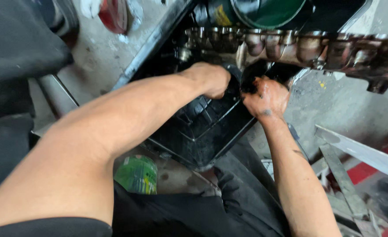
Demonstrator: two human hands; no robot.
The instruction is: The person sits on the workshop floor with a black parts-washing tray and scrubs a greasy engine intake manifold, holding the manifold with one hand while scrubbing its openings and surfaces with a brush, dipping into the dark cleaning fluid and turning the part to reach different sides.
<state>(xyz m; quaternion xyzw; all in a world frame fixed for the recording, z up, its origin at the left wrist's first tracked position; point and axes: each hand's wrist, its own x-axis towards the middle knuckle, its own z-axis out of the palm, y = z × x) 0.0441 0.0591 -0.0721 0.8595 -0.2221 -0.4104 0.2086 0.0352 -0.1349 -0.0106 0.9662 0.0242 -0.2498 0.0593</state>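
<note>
Black oil pan (202, 127) sat tilted just below the metal engine block (317, 46), your left hand (211, 79) curled over its far rim, right hand (266, 97) oily, fingers tucked at that rim; exact grip I couldn't tell. Greasy fingers could have slipped, dropping the pan toward the green bottle (137, 174) under it.

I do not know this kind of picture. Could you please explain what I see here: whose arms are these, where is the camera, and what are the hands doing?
There is one picture, from a camera worn on a person's head and looking down, so both bare arms are that person's own. The left hand and the oil-smeared right hand meet at the far edge of a black, oily metal pan. Each grip closes on something dark there; I cannot tell exactly what. Behind them lies a greasy metal engine part with a row of rounded openings. On the concrete floor below stands a green container, and a grey metal bar shows at the right.
</note>
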